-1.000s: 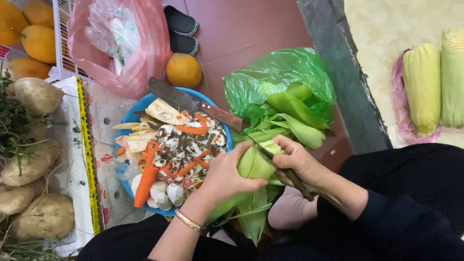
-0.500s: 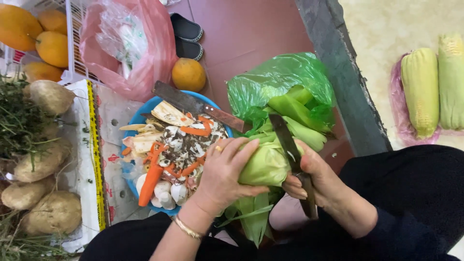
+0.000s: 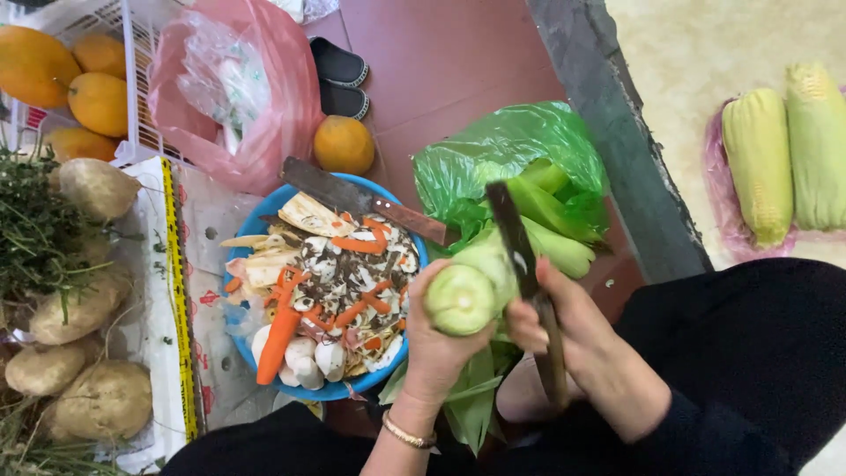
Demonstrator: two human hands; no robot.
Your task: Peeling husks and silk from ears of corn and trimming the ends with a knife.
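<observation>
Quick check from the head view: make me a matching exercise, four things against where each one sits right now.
Things:
1. cleaver
2. ear of corn
3. knife
4. slippers

Places:
A. on the red floor, beside the pink bag
B. across the rim of the blue bowl
C. gripped in the left hand, cut end towards the camera
D. in the right hand, blade against the corn

Pairs: 1-B, 2-C, 3-D, 4-A

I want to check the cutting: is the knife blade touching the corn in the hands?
Touching. In the head view the knife blade lies against the corn, with no gap visible.
</observation>
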